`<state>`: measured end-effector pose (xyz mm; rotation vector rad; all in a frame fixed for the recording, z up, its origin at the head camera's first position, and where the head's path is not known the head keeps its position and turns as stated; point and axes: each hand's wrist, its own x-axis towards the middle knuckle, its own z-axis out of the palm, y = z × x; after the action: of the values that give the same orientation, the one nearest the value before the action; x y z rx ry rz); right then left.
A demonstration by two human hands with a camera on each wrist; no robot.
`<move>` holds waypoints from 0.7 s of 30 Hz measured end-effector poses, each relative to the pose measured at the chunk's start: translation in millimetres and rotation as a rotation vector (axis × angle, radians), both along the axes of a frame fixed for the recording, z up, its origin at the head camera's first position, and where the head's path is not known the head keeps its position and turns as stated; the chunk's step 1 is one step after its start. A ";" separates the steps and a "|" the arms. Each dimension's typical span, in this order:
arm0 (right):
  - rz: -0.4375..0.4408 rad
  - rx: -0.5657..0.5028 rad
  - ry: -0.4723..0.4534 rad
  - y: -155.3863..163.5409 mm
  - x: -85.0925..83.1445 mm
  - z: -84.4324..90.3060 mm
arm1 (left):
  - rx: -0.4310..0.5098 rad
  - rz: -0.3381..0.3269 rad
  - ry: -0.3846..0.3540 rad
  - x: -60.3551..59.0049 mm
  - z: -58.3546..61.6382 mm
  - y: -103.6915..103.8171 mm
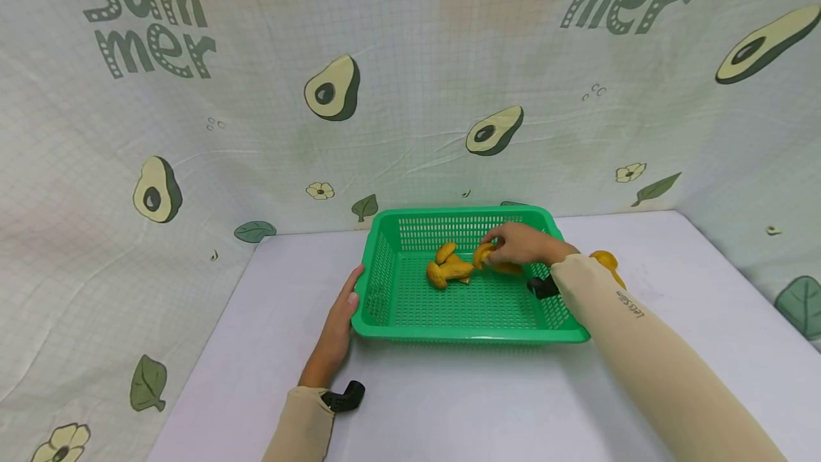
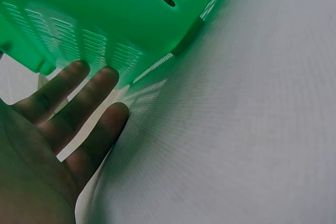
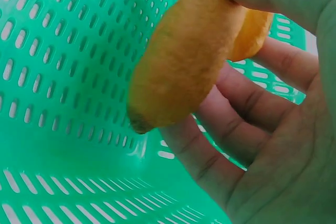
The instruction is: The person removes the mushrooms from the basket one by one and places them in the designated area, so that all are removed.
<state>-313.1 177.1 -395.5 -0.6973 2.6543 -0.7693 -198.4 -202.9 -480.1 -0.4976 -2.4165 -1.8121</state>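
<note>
A green perforated plastic basket stands on the white table. Inside lie several yellow-brown gourd-shaped pieces, bunched left of my right hand. My right hand, reaching over the basket's right side, holds a yellow-orange gourd-shaped piece with a bumpy skin and a dark brown tip. The thumb lies on its top end and the fingers curl behind it. A second yellow piece shows partly behind the held one. My left hand rests with extended fingers against the basket's left outer side.
Another yellow gourd-shaped piece lies on the table right of the basket, partly behind my right sleeve. Behind the table hangs a cloth printed with avocados and leaves, and it also runs along both sides.
</note>
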 end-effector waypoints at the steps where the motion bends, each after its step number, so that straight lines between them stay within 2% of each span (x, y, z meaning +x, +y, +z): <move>1: -0.006 -0.005 0.005 0.2 -0.2 0.2 | -0.002 0.000 0.000 0.2 0.3 0.1; 21: -0.057 -0.029 0.061 -1.1 1.2 3.4 | -0.006 0.004 -0.003 0.0 0.4 0.8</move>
<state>-311.9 176.0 -392.0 -0.6648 2.7338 -0.8160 -198.4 -202.1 -479.8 -0.4906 -2.4241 -1.8057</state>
